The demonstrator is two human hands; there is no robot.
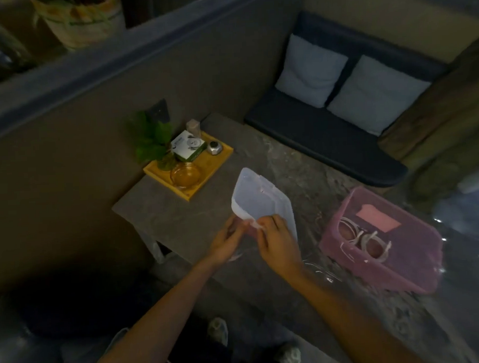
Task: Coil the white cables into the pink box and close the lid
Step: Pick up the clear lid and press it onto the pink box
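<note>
A translucent white lid is held tilted above the stone table, its far end raised. My left hand grips its near left corner, and my right hand pinches the near edge beside it. The pink box stands open on the table to the right of my hands. Two coiled white cables lie side by side inside the box, beside a pink label.
A yellow tray at the table's far left corner holds a green plant, a glass bowl, a small box and a metal object. A dark bench with two pale cushions stands behind the table. A low wall runs along the left.
</note>
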